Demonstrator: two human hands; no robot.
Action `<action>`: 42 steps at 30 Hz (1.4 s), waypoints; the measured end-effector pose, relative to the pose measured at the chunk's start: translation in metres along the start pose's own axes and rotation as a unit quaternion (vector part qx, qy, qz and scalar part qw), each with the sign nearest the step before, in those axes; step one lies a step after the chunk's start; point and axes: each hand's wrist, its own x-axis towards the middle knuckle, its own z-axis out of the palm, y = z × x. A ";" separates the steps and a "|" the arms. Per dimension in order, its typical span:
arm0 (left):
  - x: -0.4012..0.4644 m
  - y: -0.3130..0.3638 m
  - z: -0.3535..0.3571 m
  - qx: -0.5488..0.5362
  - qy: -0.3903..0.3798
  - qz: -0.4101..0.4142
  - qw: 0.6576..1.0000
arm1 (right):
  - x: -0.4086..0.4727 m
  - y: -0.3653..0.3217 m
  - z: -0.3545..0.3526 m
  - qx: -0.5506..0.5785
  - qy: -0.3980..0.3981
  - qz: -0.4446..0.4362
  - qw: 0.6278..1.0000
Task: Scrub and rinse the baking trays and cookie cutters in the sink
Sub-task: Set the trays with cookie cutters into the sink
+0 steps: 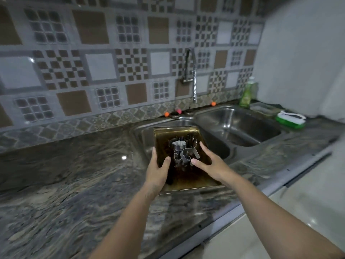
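Hands on either side of one baking tray, carried level, its far end out over the left basin of the double sink and its near end above the bench. Left hand grips the left rim, thumb curled over onto the tray floor, fingers wrapped at the edge. Right hand lies on the right side, thumb across the inside and fingers stretched along the rim; whether they curl under cannot be told. Cookie cutters sit piled mid-tray, so the flat two-handed hold probably serves to keep them from sliding off. Tray surface dark and stained. Only one tray can be made out; any others are not visible.

Tap hangs between the two basins, no water seen running. Green soap bottle, clear container and green-backed brush stand behind the right basin, within reach for scrubbing. Judged stage: loading the sink, washing not yet begun.
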 end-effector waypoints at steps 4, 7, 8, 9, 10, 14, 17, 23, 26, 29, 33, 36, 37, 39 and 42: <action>0.017 0.011 0.072 0.000 -0.025 0.013 1.000 | 0.009 0.035 -0.067 -0.007 0.017 0.012 1.000; 0.031 0.016 0.125 0.002 -0.039 0.015 0.999 | 0.019 0.061 -0.115 0.002 0.016 0.011 1.000; 0.035 0.017 0.143 0.006 -0.041 0.012 0.999 | 0.023 0.071 -0.131 0.003 0.016 0.012 1.000; 0.038 0.020 0.159 0.007 -0.041 0.012 0.999 | 0.027 0.079 -0.144 0.001 0.016 0.012 1.000; 0.042 0.021 0.173 0.007 -0.039 0.010 0.999 | 0.031 0.086 -0.157 -0.001 0.018 0.011 1.000; 0.058 0.029 0.233 -0.013 -0.049 0.011 0.999 | 0.050 0.117 -0.206 -0.015 0.017 0.016 1.000; 0.077 0.037 0.268 -0.015 -0.046 -0.002 0.999 | 0.072 0.137 -0.234 -0.001 0.012 0.021 1.000; 0.153 0.039 0.326 -0.020 -0.042 0.007 0.999 | 0.147 0.165 -0.287 -0.011 0.016 0.012 1.000; 0.194 0.037 0.352 -0.010 -0.039 0.016 0.999 | 0.192 0.178 -0.309 -0.021 0.010 0.016 1.000; 0.237 0.027 0.375 -0.011 -0.032 -0.006 0.999 | 0.234 0.192 -0.327 -0.035 -0.005 0.021 0.999; 0.283 0.014 0.400 0.014 -0.032 -0.017 0.999 | 0.279 0.214 -0.341 -0.030 -0.014 0.031 0.999; 0.300 0.000 0.412 0.040 -0.028 -0.039 0.998 | 0.302 0.234 -0.340 -0.027 -0.040 0.044 0.998; 0.306 -0.007 0.415 0.050 -0.027 -0.048 0.997 | 0.309 0.239 -0.338 -0.027 -0.050 0.049 0.997; 0.316 -0.022 0.421 0.070 -0.021 -0.067 0.995 | 0.322 0.252 -0.336 -0.022 -0.073 0.060 0.995; 0.329 -0.038 0.434 0.097 -0.010 -0.110 0.989 | 0.342 0.271 -0.336 -0.013 -0.113 0.076 0.991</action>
